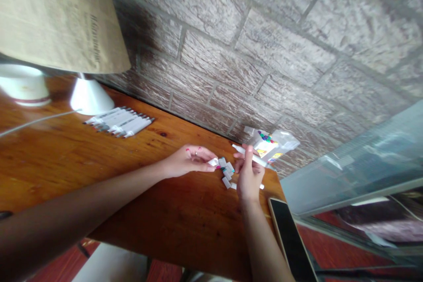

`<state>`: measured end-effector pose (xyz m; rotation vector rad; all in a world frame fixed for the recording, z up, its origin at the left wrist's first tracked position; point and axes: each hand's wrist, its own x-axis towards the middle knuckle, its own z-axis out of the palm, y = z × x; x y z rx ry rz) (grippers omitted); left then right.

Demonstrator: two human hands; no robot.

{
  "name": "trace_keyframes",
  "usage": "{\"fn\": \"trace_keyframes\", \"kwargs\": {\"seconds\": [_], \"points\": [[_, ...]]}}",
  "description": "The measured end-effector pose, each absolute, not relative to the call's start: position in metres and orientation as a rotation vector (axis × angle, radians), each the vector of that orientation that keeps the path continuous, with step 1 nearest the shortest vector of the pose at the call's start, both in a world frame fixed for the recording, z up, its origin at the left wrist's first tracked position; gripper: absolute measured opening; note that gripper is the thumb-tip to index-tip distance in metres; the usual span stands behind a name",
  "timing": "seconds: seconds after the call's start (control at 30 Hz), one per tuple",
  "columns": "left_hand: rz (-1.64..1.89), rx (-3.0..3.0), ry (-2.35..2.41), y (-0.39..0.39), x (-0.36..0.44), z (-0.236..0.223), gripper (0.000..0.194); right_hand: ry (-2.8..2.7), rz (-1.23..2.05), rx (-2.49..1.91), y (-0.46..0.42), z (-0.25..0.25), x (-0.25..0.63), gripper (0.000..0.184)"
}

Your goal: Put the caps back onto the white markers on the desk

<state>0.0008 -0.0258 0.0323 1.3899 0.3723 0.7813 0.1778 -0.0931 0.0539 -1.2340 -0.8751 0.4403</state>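
My left hand [190, 161] reaches across the wooden table [109, 172] and pinches a small white marker cap [213, 162] at its fingertips. My right hand [248, 172] is closed around a white marker [253, 157] that lies slanted across its fingers. Between and just below the two hands lies a small heap of several white caps [227, 172] on the table. A clear plastic marker packet [272, 145] with coloured print leans against the brick wall just beyond my right hand.
A row of several white markers [119, 122] lies at the back left, beside a white lamp base [90, 97] and a white cable [36, 121]. A dark phone [291, 238] rests at the table's right corner. A brown paper sheet [59, 17] hangs upper left.
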Motion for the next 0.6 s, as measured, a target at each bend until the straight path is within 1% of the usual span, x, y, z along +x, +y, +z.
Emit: {"fn": "trace_keyframes", "kwargs": {"seconds": [0.1,0.27,0.3,0.43,0.47,0.6], "points": [[0.777,1.408,0.392,-0.026,0.0,0.032,0.029,-0.935,0.477,-1.23,-0.095,0.054,0.176,0.052],[0.783,1.399,0.359,-0.025,0.0,0.032,0.033,-1.056,0.58,-1.154,-0.1,0.056,0.17,0.039],[0.78,1.406,0.355,-0.024,-0.001,0.032,0.032,-1.09,0.624,-1.132,-0.101,0.057,0.169,0.039],[0.767,1.477,0.36,-0.024,-0.001,0.032,0.031,-1.219,0.795,-1.113,-0.103,0.057,0.166,0.051],[0.77,1.493,0.361,-0.024,-0.001,0.032,0.031,-1.235,0.817,-1.11,-0.103,0.057,0.165,0.05],[0.786,1.513,0.365,-0.024,0.001,0.029,0.036,-1.282,0.819,-1.082,-0.105,0.058,0.164,0.04]]}}
